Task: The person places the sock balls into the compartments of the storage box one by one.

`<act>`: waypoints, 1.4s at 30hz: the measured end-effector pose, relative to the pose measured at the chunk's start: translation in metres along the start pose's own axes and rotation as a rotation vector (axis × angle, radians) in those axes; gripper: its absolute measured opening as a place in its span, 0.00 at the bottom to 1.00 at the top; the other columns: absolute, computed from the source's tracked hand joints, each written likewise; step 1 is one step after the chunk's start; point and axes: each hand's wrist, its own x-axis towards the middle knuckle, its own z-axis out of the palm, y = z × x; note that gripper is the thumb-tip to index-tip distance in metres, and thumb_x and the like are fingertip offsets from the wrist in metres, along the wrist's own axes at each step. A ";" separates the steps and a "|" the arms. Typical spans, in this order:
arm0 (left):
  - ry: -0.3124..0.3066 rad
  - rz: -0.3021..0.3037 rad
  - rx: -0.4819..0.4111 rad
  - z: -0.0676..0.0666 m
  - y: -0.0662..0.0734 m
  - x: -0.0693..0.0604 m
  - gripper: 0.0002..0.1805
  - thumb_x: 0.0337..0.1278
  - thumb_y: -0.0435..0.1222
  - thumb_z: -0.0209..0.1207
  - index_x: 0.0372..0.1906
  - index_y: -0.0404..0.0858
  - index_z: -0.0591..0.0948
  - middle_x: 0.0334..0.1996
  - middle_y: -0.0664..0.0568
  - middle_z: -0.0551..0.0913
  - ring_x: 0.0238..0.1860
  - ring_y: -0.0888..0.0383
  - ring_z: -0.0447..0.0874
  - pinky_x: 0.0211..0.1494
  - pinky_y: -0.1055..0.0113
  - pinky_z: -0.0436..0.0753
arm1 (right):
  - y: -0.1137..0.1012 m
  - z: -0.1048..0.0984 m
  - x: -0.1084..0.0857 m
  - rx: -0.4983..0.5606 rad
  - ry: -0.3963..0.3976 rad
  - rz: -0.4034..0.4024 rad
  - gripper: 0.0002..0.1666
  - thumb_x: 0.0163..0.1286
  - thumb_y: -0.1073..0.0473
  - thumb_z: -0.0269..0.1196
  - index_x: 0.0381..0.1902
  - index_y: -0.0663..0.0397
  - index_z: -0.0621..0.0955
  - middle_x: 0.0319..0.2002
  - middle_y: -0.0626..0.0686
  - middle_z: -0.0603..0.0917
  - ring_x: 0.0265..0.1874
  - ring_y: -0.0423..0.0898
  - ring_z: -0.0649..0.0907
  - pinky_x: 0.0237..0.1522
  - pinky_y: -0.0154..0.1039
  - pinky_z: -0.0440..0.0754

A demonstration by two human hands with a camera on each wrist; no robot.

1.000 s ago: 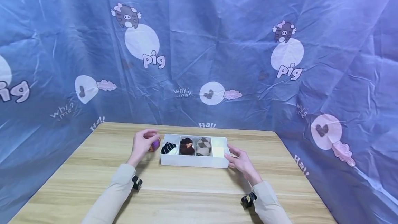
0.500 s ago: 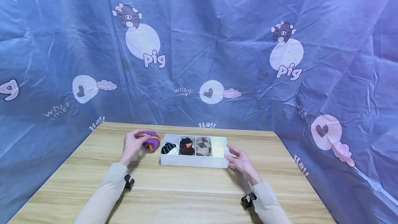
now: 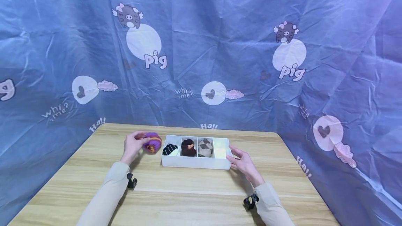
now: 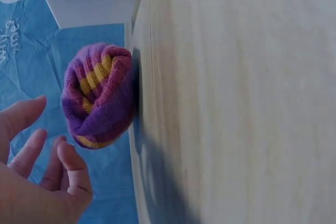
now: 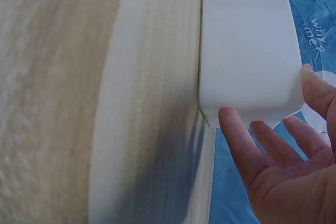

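Note:
A rolled sock (image 3: pixel 153 143), purple with yellow and maroon stripes, sits on the table left of a white divided box (image 3: pixel 196 163). My left hand (image 3: pixel 133 145) is beside it. In the left wrist view, the bent, spread fingers (image 4: pixel 73 163) stand a little apart from the sock (image 4: pixel 100 98). The box holds a black-and-white striped sock (image 3: pixel 170 149), a dark brown one (image 3: pixel 188 148) and a checked beige-grey one (image 3: pixel 205 148), each in its own compartment; the rightmost compartment holds nothing visible. My right hand (image 3: pixel 244 165) touches the box's right end with extended fingers, thumb near the rim.
The wooden table (image 3: pixel 188 198) extends in front of the box and to both sides. Behind it hangs a blue curtain (image 3: pixel 194 62) printed with pigs. Each wrist wears a small black camera, such as the left wrist camera (image 3: pixel 132 181).
My left hand has moved left, away from the box, and the purple sock, mostly hidden by it before, is now in plain sight. My right hand and the box stay put.

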 end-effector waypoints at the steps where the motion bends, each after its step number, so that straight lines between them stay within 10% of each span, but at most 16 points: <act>1: 0.000 -0.011 -0.002 0.000 0.000 0.001 0.24 0.51 0.34 0.70 0.55 0.33 0.81 0.50 0.38 0.84 0.43 0.59 0.81 0.47 0.74 0.74 | 0.000 0.000 0.000 0.000 0.001 0.002 0.37 0.68 0.61 0.64 0.73 0.56 0.65 0.71 0.70 0.63 0.55 0.56 0.81 0.51 0.46 0.84; 14: -0.041 -0.141 -0.104 0.011 -0.001 0.009 0.31 0.55 0.34 0.67 0.63 0.30 0.73 0.60 0.32 0.73 0.60 0.41 0.72 0.66 0.51 0.73 | -0.004 0.000 -0.002 0.008 -0.018 -0.004 0.37 0.70 0.62 0.62 0.73 0.59 0.63 0.70 0.71 0.63 0.56 0.57 0.80 0.54 0.51 0.82; 32: -0.149 -0.201 -0.274 0.021 -0.006 0.015 0.36 0.56 0.29 0.66 0.69 0.28 0.65 0.64 0.27 0.69 0.57 0.43 0.76 0.53 0.65 0.84 | -0.004 0.000 -0.003 0.003 -0.015 0.005 0.37 0.70 0.61 0.62 0.73 0.60 0.63 0.70 0.71 0.63 0.59 0.60 0.78 0.55 0.50 0.82; 42: -0.202 -0.198 -0.259 0.026 -0.003 0.016 0.36 0.54 0.27 0.65 0.69 0.32 0.67 0.65 0.30 0.68 0.63 0.38 0.70 0.62 0.51 0.78 | -0.005 0.000 -0.003 0.006 -0.017 0.001 0.36 0.70 0.62 0.62 0.73 0.60 0.63 0.70 0.72 0.62 0.59 0.60 0.78 0.55 0.51 0.82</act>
